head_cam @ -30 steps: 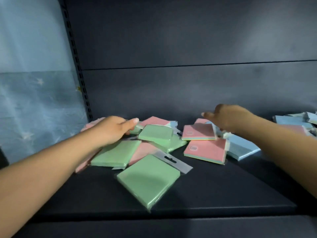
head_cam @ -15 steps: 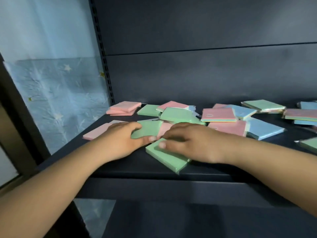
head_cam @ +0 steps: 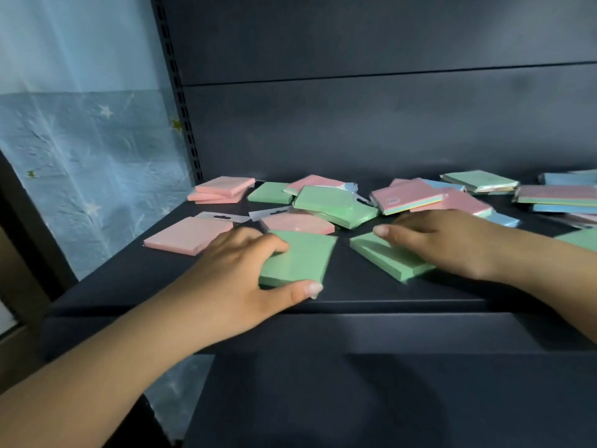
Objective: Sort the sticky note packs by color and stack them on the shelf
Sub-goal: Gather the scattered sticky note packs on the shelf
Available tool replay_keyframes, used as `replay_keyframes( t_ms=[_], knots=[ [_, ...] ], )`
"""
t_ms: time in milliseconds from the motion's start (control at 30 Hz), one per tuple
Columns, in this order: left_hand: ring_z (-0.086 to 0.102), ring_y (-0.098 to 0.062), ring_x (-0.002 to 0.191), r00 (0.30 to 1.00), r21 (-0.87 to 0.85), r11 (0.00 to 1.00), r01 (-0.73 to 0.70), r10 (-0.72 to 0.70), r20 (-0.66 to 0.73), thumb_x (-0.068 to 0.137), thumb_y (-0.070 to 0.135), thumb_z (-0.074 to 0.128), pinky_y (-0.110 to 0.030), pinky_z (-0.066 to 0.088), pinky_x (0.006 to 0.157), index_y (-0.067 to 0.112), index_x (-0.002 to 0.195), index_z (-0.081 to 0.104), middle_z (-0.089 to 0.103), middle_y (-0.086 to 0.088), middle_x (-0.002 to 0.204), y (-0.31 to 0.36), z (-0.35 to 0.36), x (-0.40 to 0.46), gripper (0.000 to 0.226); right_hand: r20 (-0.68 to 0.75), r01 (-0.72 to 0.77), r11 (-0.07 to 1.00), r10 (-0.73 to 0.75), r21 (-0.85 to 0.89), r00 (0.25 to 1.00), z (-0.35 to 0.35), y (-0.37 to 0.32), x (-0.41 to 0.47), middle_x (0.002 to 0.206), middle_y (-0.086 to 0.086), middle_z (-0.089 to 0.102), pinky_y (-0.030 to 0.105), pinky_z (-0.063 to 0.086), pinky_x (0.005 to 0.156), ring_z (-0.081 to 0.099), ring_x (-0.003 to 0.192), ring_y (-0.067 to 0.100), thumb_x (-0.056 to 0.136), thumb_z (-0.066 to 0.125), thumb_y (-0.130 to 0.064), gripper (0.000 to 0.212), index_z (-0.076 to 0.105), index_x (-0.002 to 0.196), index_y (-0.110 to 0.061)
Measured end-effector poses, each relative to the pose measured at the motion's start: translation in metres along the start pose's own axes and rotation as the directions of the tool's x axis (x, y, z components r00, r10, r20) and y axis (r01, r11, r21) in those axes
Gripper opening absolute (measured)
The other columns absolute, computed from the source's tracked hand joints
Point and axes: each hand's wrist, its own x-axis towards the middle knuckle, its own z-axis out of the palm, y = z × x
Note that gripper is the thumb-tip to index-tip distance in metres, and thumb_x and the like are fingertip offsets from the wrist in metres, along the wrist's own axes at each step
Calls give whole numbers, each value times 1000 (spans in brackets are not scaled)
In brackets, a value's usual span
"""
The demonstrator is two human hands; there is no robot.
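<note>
Now, step: gathering green packs at the near edge of the shelf [head_cam: 387, 308].
Left hand [head_cam: 235, 279]: gripping a green pack [head_cam: 300, 258], thumb on its near edge, fingers over its left side.
Right hand [head_cam: 449, 240]: resting flat, fingers straight, on a second green pack [head_cam: 384, 258].
Key relation: packs lying side by side, narrow gap between, each under its own hand; likely merging next.
Elsewhere: pink stack [head_cam: 223, 189] sitting far left; mixed packs scattered far right.

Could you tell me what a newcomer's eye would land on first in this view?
Two hands at the front of the dark shelf, each on a green pack: the left hand grips one green pack, the right hand lies on another. Behind them lie scattered pink, green and blue packs, with a small pink stack at back left.
</note>
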Motion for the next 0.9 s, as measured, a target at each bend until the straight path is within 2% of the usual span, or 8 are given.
replay_keyframes(
  t_ms=[167,333,467,533,600,733,800,900],
  knots=[
    [24,-6,128,998,-57,997,-47,50,42,68,74,39,-18,19,97,38,127,39,36,16,130,34,12,14,69,-20,-44,997,45,59,999,-2,8,5,132,7,55,34,33,106,47,123,24,87,29,-62,68,60,121,-13],
    [29,-12,132,988,-73,992,-103,111,111,77,69,38,-26,26,105,30,131,41,40,8,138,53,19,37,67,-64,10,998,-6,58,998,0,8,6,123,5,61,33,37,103,52,114,22,88,27,-60,63,63,114,-15],
    [40,0,124,972,-365,931,-21,104,210,79,65,39,-19,28,100,38,125,50,48,21,131,45,9,42,54,-132,151,971,-128,184,983,0,-1,1,115,-9,62,9,35,88,52,108,5,86,31,-58,58,63,115,-21],
    [40,6,122,976,-454,889,56,47,212,75,65,39,-15,25,98,44,116,52,47,29,125,29,-1,41,47,-75,161,955,-147,247,986,1,-2,-1,118,-14,61,12,33,98,52,114,3,69,27,-73,76,64,116,-26],
    [36,4,129,978,-345,936,75,0,210,81,62,37,-14,22,99,46,122,48,43,30,131,12,-6,43,45,-43,134,967,-128,218,991,3,0,-1,124,-7,62,21,35,103,52,118,11,56,23,-79,94,65,115,-18],
    [42,-12,126,967,12,1000,0,-3,256,78,75,26,-22,30,98,21,128,49,48,5,137,-7,-9,33,77,-91,145,986,-137,84,986,1,-2,-1,124,13,59,38,37,105,51,119,26,52,16,-81,110,62,114,-3],
    [45,-8,118,977,36,999,-25,17,211,70,83,27,-22,32,96,23,119,52,53,8,128,-14,-10,19,82,-109,96,995,-92,33,990,-3,-3,-1,125,14,59,39,37,104,51,119,27,53,14,-79,110,62,116,-2],
    [49,0,100,999,-40,999,-37,38,33,63,84,33,-11,34,84,35,93,56,57,17,106,-20,-15,1,63,-128,64,997,-68,-34,989,-6,-3,-1,124,16,59,37,39,100,52,116,28,61,15,-75,104,59,119,-1]
  ],
)
